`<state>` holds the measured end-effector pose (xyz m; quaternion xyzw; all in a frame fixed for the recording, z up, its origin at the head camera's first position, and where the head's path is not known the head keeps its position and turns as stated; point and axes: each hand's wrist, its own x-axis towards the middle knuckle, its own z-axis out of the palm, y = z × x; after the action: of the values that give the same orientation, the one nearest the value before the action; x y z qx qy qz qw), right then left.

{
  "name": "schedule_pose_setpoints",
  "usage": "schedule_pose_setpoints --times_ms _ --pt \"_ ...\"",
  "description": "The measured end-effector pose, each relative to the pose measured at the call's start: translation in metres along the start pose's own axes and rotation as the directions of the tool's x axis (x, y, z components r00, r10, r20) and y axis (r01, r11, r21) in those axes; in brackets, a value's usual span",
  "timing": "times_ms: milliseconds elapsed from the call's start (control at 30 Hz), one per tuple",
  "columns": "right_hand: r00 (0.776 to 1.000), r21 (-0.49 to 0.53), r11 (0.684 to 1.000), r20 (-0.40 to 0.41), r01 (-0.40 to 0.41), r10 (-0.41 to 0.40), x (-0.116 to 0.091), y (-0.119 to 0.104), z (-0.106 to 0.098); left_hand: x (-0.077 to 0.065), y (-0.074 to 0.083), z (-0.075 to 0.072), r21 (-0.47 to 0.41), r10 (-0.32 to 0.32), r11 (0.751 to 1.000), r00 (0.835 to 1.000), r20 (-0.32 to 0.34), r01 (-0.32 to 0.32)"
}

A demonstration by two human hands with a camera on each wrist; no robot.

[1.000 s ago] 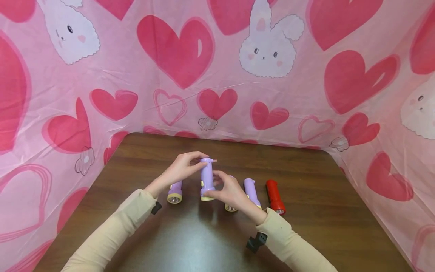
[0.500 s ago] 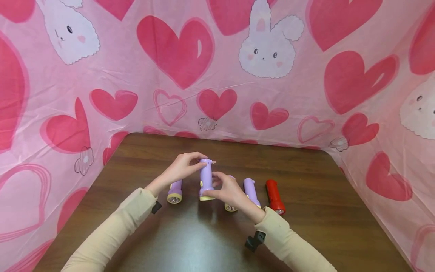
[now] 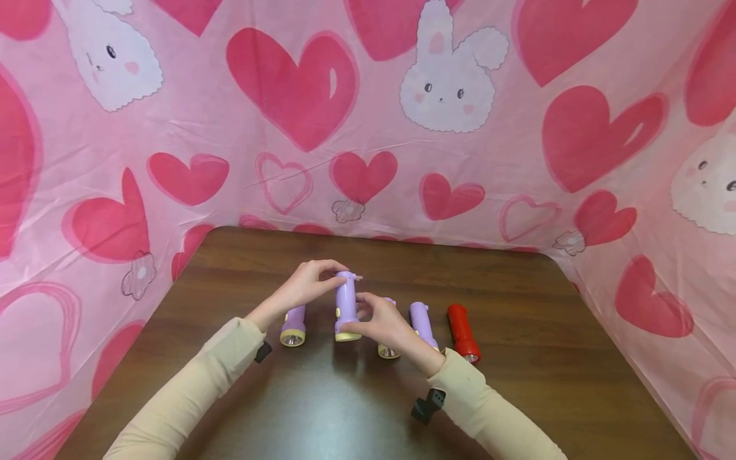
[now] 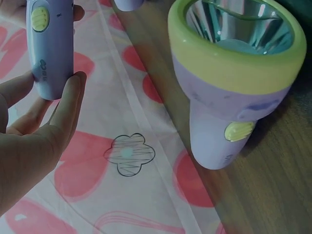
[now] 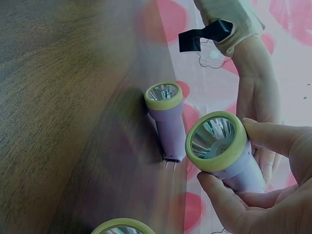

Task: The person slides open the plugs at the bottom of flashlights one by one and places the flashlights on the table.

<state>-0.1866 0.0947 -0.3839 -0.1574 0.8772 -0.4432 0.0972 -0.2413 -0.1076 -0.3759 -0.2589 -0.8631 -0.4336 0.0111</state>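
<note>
Both hands hold one purple flashlight (image 3: 346, 300) over the table, its yellow-rimmed lens pointing down. My left hand (image 3: 305, 284) pinches its tail end between thumb and fingers. Lower down, my right hand (image 3: 384, 322) grips the lens end, with the thumb at the yellow rim (image 5: 239, 151) in the right wrist view. A yellow switch (image 4: 40, 18) shows on the barrel in the left wrist view. Beside the left hand lies another purple flashlight (image 3: 293, 329). A third purple one (image 3: 388, 350) lies partly hidden behind the right hand.
Further right lie one more purple flashlight (image 3: 421, 322) and a red flashlight (image 3: 462, 332). All of them rest on the dark wooden table (image 3: 276, 409). Pink cloth (image 3: 391, 147) with hearts and rabbits hangs around the table's back and sides.
The head view has shifted slightly. Both hands keep their hold on the upright flashlight, which has sunk very slightly; the other flashlights lie as before.
</note>
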Motion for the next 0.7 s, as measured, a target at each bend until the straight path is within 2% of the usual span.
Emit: schedule_pose_setpoints --times_ms 500,700 --pt "0.998 0.046 0.998 0.057 -0.032 0.029 0.0031 0.0037 0.0012 0.004 -0.0082 0.0037 -0.008 -0.025 1.0 0.999 0.032 0.025" --pt "0.998 0.045 0.999 0.063 -0.02 0.017 0.0058 0.0056 0.002 0.0053 -0.0094 0.0039 -0.012 -0.026 1.0 0.999 0.042 0.027"
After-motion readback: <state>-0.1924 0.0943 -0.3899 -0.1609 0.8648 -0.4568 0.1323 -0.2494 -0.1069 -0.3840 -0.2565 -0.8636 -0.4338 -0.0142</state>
